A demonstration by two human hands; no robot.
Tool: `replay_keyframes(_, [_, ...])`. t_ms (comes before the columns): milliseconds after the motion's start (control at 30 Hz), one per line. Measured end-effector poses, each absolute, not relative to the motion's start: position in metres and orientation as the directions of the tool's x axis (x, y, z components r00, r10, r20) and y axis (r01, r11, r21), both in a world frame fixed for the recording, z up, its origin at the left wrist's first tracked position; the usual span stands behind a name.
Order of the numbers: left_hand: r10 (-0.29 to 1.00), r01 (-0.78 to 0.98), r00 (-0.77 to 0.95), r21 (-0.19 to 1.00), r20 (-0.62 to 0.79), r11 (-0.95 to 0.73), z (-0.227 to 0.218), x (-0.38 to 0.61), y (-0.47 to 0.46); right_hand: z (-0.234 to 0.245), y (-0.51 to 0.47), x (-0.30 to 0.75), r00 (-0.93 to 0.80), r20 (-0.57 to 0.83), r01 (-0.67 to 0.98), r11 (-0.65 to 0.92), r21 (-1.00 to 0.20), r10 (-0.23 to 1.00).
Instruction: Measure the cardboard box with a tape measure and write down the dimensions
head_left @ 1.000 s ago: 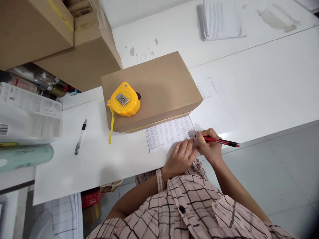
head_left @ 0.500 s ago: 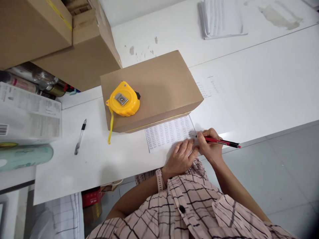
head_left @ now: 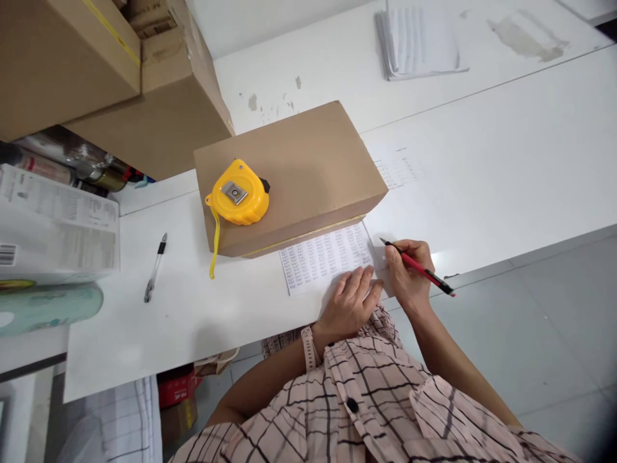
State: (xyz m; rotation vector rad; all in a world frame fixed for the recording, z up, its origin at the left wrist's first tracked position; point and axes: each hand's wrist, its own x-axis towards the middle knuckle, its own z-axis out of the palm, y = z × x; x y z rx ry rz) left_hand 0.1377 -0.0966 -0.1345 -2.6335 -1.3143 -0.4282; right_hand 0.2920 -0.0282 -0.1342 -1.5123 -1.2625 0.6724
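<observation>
My right hand (head_left: 409,273) grips a red and black pen (head_left: 424,271), its tip raised off the sheet and pointing up and left. A sheet of paper (head_left: 322,260) with columns of small handwriting lies at the table's front edge. Its far part is hidden beneath a brown cardboard box (head_left: 303,167). Fingers outstretched, my left hand (head_left: 351,302) lies flat over the sheet's lower right corner. On top of the box rests a yellow tape measure (head_left: 240,196) with a yellow wrist strap hanging over the box's front edge.
A clear pen with a black grip (head_left: 155,268) lies on the white table (head_left: 202,334) to the left. Large cartons (head_left: 159,122), a white package (head_left: 58,225) and a green bottle (head_left: 53,308) crowd the left side. A paper stack (head_left: 424,42) sits at the back right.
My right hand has lifted the pen tip away from the sheet and shifted slightly right. My left hand stays in place on the paper. The view has tilted slightly.
</observation>
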Motion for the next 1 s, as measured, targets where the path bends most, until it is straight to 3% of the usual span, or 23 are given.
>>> replay_keyframes(100, [0.750,0.795,0.576,-0.010,0.325,-0.606,-0.134,0.137,-0.096,-0.131,-0.016,0.303,0.174,0.230,0.492,0.118,-0.862,0.957])
replay_keyframes(267, [0.753,0.793,0.581,-0.007,0.310,-0.609,-0.133,0.136,-0.097,-0.121,0.028,0.335,-0.235,0.299,0.718,0.373,-0.587,0.925])
replay_keyframes(367, [0.761,0.788,0.578,0.042,0.293,-0.614,-0.133,0.138,-0.098,-0.126,0.053,0.347,-0.364,0.274,0.764,0.454,-0.458,0.890])
replay_keyframes(467, [0.776,0.763,0.522,0.212,0.356,-0.611,-0.124,0.137,-0.097,-0.137,0.064,0.350,-0.352,0.317,0.771,0.465,-0.434,0.881])
replay_keyframes(567, [0.777,0.744,0.337,0.356,0.532,-0.566,-0.091,0.118,-0.089,-0.145,0.065,0.350,-0.287,0.352,0.774,0.432,-0.462,0.891])
replay_keyframes(733, [0.631,0.910,-0.019,0.275,0.775,-0.310,0.000,0.042,-0.055,-0.145,0.063,0.350,-0.190,0.381,0.779,0.375,-0.503,0.905])
replay_keyframes(833, [0.708,0.923,-0.172,0.362,0.685,-0.126,0.028,-0.002,-0.027,-0.144,0.063,0.350,-0.170,0.399,0.772,0.374,-0.515,0.901])
replay_keyframes(933, [0.866,0.850,-0.232,0.525,0.444,-0.041,0.028,-0.026,-0.006,-0.146,0.065,0.351,-0.180,0.416,0.765,0.393,-0.510,0.891])
replay_keyframes(1000, [0.897,0.809,-0.244,0.587,0.369,-0.021,0.021,-0.029,0.001,-0.147,0.066,0.352,-0.184,0.430,0.754,0.408,-0.515,0.884])
